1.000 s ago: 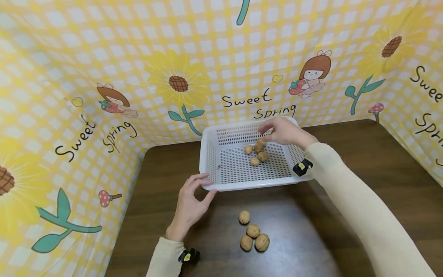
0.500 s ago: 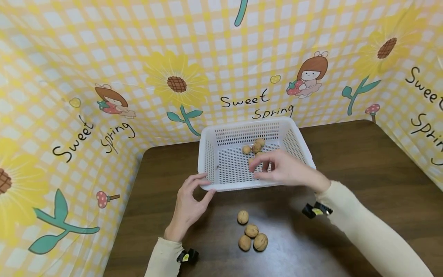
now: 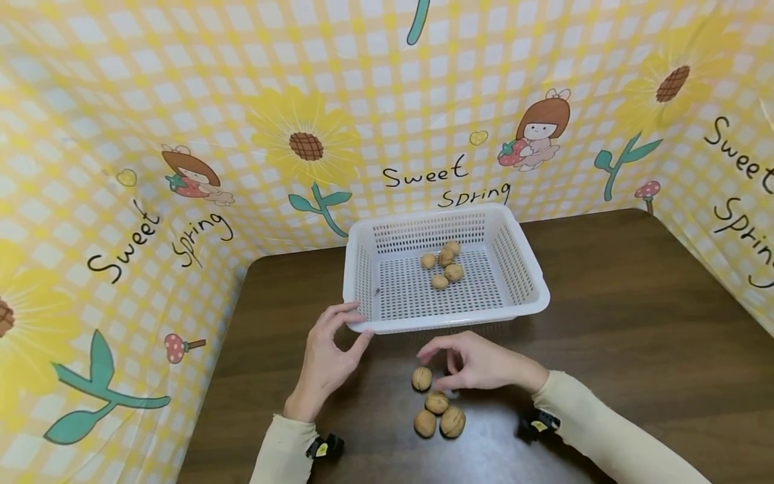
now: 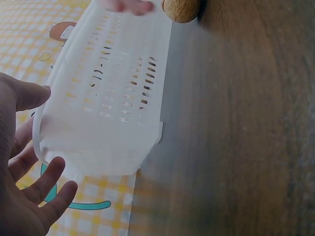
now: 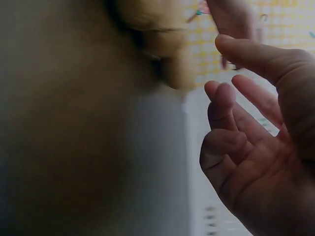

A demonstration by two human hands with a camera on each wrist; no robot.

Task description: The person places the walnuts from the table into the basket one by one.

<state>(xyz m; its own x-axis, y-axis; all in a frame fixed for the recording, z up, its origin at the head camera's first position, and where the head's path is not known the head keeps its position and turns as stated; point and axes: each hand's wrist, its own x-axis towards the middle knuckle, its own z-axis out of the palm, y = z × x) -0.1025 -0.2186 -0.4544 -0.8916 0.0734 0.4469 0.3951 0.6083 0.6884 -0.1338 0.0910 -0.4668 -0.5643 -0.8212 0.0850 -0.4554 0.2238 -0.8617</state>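
Note:
In the head view, a white plastic basket point(image 3: 363, 269) with slotted walls stands on the table. My left hand point(image 3: 329, 356) holds its near left corner, thumb and fingers spread about the rim, as the left wrist view also shows. Inside the basket lie several walnuts point(image 3: 454, 272), toward its middle. Just in front of the basket, several more walnuts point(image 3: 452, 421) form a loose group on the table. Over that group hovers my right hand point(image 3: 484, 363), fingers loosely bent around nothing. Its thumb and fingertips are close to the farthest walnut point(image 3: 422, 378), apparently apart from it.
The dark wooden table point(image 3: 629, 302) extends to both sides of the basket. A yellow checked cloth point(image 3: 417, 121) with printed sunflowers and lettering hangs behind and at the sides. Each wrist bears a small black camera point(image 3: 325, 446).
My right hand has come out of the basket, back toward me, and over the walnuts on the table. The left hand stays at the basket corner.

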